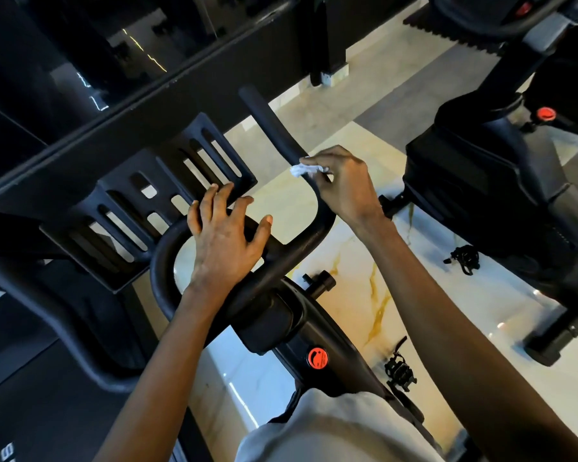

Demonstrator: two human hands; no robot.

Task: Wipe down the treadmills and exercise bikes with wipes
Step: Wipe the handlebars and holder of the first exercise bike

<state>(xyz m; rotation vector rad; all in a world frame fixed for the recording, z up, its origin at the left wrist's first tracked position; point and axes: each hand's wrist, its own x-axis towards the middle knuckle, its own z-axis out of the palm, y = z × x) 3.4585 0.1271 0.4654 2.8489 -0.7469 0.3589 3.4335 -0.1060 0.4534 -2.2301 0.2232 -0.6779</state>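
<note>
Wipe-down under way on curved black exercise-bike handlebar [276,130].
Right hand [346,181] pinches the crumpled white wipe [302,170] against its right horn; left hand [227,243] rests on the centre loop, fingers [209,200] spread, empty. Neighbouring bike [474,181] likely remains.

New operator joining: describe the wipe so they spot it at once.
Start at the near bike's black handlebar, centre frame. At its right-hand bar the right hand pinches the wipe. It is a crumpled white wad amid all-black bars.
</note>
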